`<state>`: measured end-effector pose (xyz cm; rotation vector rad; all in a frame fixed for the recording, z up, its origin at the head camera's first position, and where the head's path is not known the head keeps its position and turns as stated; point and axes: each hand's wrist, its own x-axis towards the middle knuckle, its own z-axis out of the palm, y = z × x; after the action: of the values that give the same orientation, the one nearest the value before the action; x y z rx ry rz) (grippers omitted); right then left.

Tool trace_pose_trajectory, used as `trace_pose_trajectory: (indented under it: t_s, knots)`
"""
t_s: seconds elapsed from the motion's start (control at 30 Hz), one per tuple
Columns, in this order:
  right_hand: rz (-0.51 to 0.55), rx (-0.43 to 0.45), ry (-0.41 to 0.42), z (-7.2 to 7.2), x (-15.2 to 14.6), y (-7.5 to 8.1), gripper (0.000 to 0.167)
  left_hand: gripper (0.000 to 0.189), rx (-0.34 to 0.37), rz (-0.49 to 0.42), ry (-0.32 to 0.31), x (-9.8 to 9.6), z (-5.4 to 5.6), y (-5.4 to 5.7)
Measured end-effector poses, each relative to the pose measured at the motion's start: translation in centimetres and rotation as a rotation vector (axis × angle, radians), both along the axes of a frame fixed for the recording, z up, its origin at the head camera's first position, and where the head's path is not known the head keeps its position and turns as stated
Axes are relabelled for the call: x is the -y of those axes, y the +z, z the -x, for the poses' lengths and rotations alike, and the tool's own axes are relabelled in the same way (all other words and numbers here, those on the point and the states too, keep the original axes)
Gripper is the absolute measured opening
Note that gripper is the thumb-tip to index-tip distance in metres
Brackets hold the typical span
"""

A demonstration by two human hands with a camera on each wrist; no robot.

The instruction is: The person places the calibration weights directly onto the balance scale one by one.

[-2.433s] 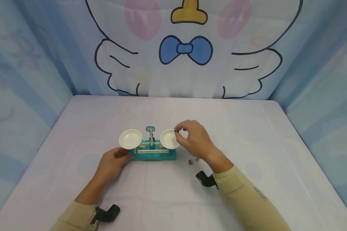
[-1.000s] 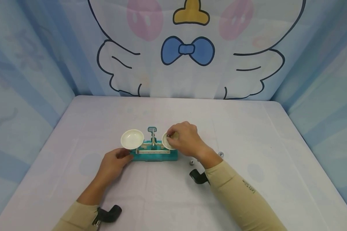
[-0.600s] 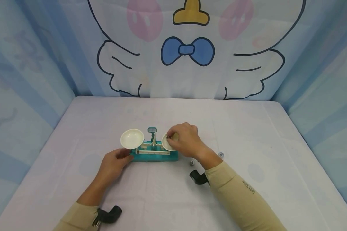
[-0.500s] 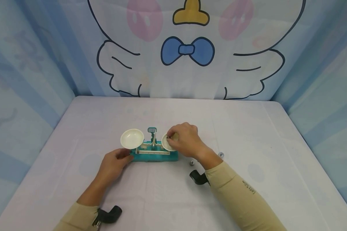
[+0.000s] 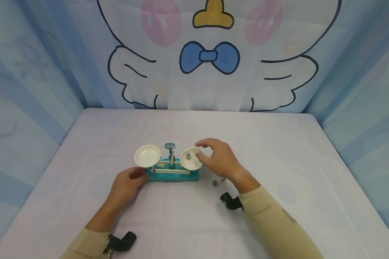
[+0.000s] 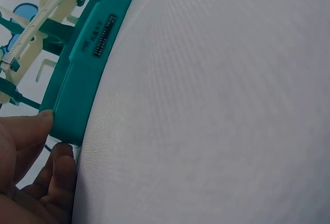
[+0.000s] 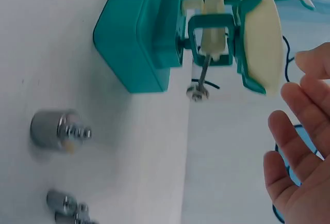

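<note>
A teal balance scale (image 5: 172,175) with two cream pans stands on the table. My left hand (image 5: 125,187) grips the left end of its base; in the left wrist view the thumb (image 6: 31,128) lies on the base's edge, with curled fingers against its end. The left pan (image 5: 147,156) has nothing in it. A small metal weight (image 5: 188,156) sits in the right pan (image 5: 192,164). Over that pan's right edge my right hand (image 5: 222,160) holds nothing, thumb and index finger spread apart. In the right wrist view its fingers (image 7: 304,110) are beside the pan's underside.
Right of the scale, a metal weight (image 5: 215,183) and smaller ones (image 5: 223,179) stand on the white-covered table (image 5: 181,223); the right wrist view shows a larger knobbed weight (image 7: 54,129) near the base. Patterned curtains (image 5: 207,90) enclose the back and sides.
My right hand has let go of the small weight, leaving it in the right pan, and has drawn back to the right with its fingers parted. The left hand stays on the base.
</note>
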<state>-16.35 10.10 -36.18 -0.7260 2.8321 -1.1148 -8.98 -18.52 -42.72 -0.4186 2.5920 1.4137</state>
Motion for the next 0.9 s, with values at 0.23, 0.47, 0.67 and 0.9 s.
trace_pose_trajectory:
  t_s: [0.23, 0.47, 0.67, 0.9]
  knots:
    - [-0.02, -0.016, -0.056, -0.4, -2.6, -0.1, 0.032, 0.045, -0.003, 0.003, -0.001, 0.0, -0.1, 0.0]
    - [-0.122, 0.126, -0.103, -1.4, -5.2, -1.2, 0.038, 0.045, -0.003, 0.0, -0.001, -0.1, -0.1, 0.1]
    - [-0.187, 0.214, -0.131, -2.0, -6.5, -2.4, 0.035, 0.045, 0.001, 0.006, -0.006, 0.0, 0.0, 0.2]
    - [-0.192, 0.188, -0.08, -2.5, -7.1, -3.5, 0.027, 0.046, 0.004, 0.009, -0.005, 0.0, 0.0, 0.2]
